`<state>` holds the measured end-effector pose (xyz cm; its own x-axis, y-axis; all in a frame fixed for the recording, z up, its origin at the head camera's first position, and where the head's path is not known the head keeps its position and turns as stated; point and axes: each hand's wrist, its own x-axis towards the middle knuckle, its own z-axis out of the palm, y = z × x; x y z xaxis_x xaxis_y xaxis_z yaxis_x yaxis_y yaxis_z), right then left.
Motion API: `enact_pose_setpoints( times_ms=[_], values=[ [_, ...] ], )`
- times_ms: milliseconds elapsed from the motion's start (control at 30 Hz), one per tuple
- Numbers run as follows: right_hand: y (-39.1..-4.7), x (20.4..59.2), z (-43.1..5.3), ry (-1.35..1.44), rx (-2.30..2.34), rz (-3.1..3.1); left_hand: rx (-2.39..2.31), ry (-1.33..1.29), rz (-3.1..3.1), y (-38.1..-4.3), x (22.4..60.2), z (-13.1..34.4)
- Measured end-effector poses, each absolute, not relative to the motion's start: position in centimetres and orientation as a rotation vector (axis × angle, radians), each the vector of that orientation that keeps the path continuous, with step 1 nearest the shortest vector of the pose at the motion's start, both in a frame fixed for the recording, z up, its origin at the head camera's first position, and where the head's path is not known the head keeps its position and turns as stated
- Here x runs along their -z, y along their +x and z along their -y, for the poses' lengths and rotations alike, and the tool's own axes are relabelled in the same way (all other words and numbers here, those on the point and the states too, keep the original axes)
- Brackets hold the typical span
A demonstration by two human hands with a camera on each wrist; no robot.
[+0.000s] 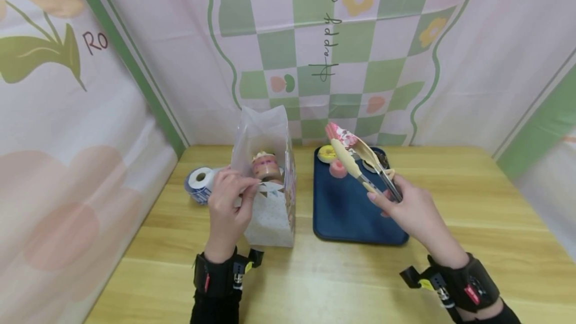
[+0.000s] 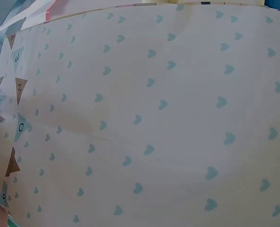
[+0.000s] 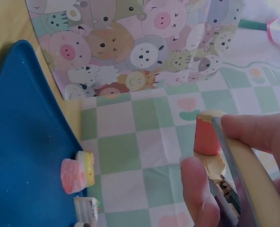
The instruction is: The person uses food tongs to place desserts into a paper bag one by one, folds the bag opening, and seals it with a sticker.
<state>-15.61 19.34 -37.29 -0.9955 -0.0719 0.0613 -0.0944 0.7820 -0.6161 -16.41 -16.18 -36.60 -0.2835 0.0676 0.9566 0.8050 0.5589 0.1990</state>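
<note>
Just beside my left hand [image 1: 228,209], a paper bag [image 1: 270,224] stands upright and open on the wooden table [image 1: 324,284], its near rim pinched between my thumb and forefinger. Inside the bag, past my fingertips, sits a layered pink-and-cream cake piece [image 1: 265,166] with a pale top; what lies beneath it I cannot tell. Lettered pennants and small blue hearts decorate the bag's walls, with animal faces on the side turned toward my right hand [image 1: 411,209]. That hand grips metal tongs [image 1: 345,158] with cream-coloured ends, which hold a pink-and-white piece [image 1: 344,135] aloft over the far end of a blue tray [image 1: 346,214]. On the tray, beyond my right hand, lie a yellow-topped ring [image 1: 327,153], a small pink piece [image 1: 338,168] close against it, and a dark ring [image 1: 382,159] partly hidden by the tongs; the right wrist view also shows a white piece [image 3: 84,210] at the tray's edge. On my left hand's outer side sits a white roll [image 1: 200,180] with blue markings.
</note>
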Motion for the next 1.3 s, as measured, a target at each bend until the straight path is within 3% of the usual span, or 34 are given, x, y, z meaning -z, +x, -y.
enact_pose_setpoints(
  times_ms=[467, 1300],
  values=[
    [-15.0, 35.2, -18.4, 0.082, -1.196, 2.918, 0.867, -0.728, 1.729, -16.5, 36.8, 16.3],
    [-14.2, 30.7, -13.9, 0.375, -1.087, 2.753, 0.885, -0.721, 1.767, -16.3, 36.7, 16.2]
  ],
)
